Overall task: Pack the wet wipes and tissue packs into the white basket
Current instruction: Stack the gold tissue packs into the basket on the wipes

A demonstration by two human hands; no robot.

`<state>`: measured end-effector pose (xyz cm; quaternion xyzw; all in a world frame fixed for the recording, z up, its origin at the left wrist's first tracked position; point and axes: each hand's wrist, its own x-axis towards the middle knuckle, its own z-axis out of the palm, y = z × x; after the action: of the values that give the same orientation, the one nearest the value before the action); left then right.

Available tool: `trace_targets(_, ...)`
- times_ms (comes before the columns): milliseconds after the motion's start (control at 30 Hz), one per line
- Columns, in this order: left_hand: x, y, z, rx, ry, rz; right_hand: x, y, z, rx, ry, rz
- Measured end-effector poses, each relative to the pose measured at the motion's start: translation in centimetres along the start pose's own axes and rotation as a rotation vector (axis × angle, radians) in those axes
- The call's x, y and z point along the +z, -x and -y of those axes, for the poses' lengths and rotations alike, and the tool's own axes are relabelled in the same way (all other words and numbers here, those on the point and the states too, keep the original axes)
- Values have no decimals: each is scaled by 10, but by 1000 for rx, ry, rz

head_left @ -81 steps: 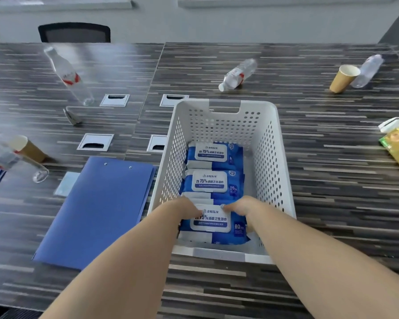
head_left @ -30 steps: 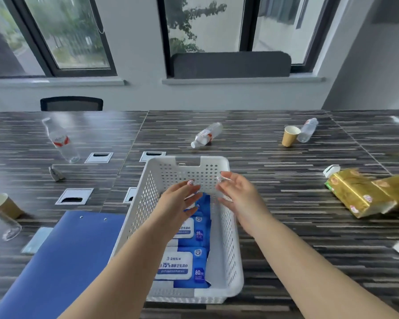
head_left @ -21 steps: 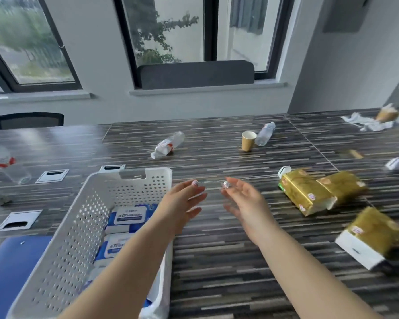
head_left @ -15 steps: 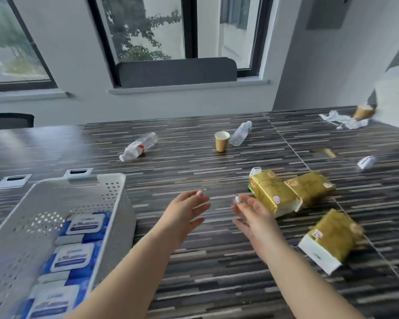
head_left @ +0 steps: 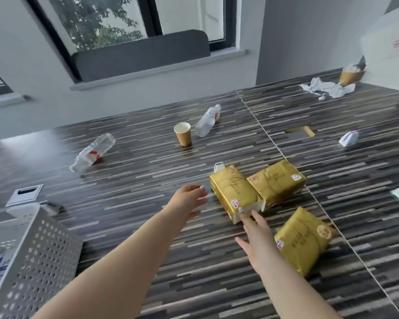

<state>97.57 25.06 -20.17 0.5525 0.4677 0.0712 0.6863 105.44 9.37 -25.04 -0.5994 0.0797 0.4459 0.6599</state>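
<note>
Office meeting room: long striped table [head_left: 148, 157] with cable port [head_left: 25, 194], window [head_left: 115, 19], chair back [head_left: 141, 54], paper cup [head_left: 183, 134].

The work surface is a large table [head_left: 148, 171] finished in a dark laminate with fine horizontal streaks of brown, grey and cream. Seams divide it into adjoining sections. A metal-framed cable port [head_left: 25, 195] is set into the surface at left, and a second rectangular cable opening [head_left: 300, 134] lies at right. Behind the table, a pale grey wall [head_left: 32, 65] carries a black-framed window [head_left: 134, 21] above a light sill [head_left: 157, 72]. A dark grey chair back [head_left: 141, 54] stands before the window. Daylight enters through the glass; green foliage [head_left: 97, 21] is visible outside.
</note>
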Motion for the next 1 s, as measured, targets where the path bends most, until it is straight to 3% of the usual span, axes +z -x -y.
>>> trace_targets(333,27,-97,-22,141,-428,-120,-2,-81,-5,53,-9,-176)
trace_targets(667,48,-158,-3,118,-721,-2,3,-117,-15,40,-36,-250)
trace_targets(800,34,-137,8,136,-677,-110,9,-109,-17,38,-46,-228)
trace_targets(1000,9,-73,37,224,-351,-357,25,-76,-17,-91,38,-212)
